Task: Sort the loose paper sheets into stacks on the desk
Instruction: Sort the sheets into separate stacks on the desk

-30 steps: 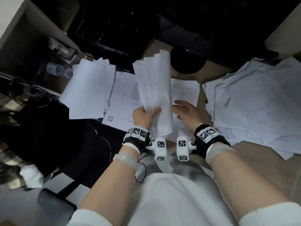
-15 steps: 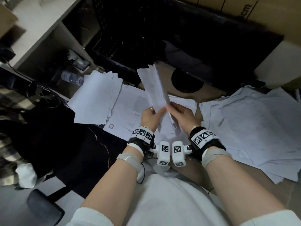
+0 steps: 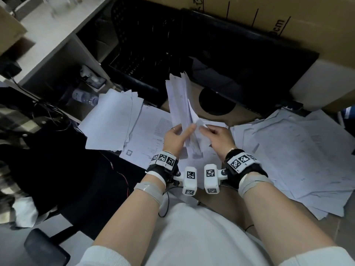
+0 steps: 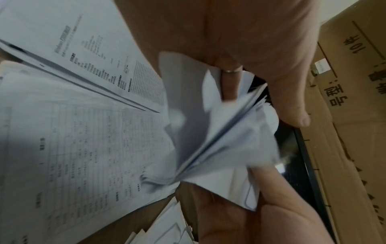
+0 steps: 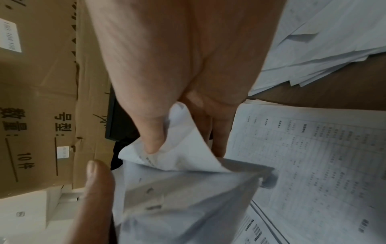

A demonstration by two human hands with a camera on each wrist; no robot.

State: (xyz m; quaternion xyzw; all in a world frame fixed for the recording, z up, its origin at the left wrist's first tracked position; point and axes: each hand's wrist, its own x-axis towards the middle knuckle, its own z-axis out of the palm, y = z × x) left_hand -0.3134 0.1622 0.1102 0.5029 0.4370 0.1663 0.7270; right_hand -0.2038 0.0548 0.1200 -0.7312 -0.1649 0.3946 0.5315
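Observation:
A bundle of white sheets stands almost upright above the desk, gripped near its lower part by my left hand, thumb across the front. My right hand pinches the corner of one sheet at the bundle's right side and peels it away. In the left wrist view the bundle fans out between both hands. A blank stack lies on the desk at the left, printed sheets lie under the hands, and a big loose pile spreads at the right.
A black monitor with a round base stands behind the papers on the brown desk. Cardboard boxes sit at the back. A water bottle lies on a shelf at the left, beside a dark chair.
The view has tilted up and back. The bundle has turned more edge-on, and my right hand has come from resting on the desk sheets to pinching a sheet at the bundle's right side.

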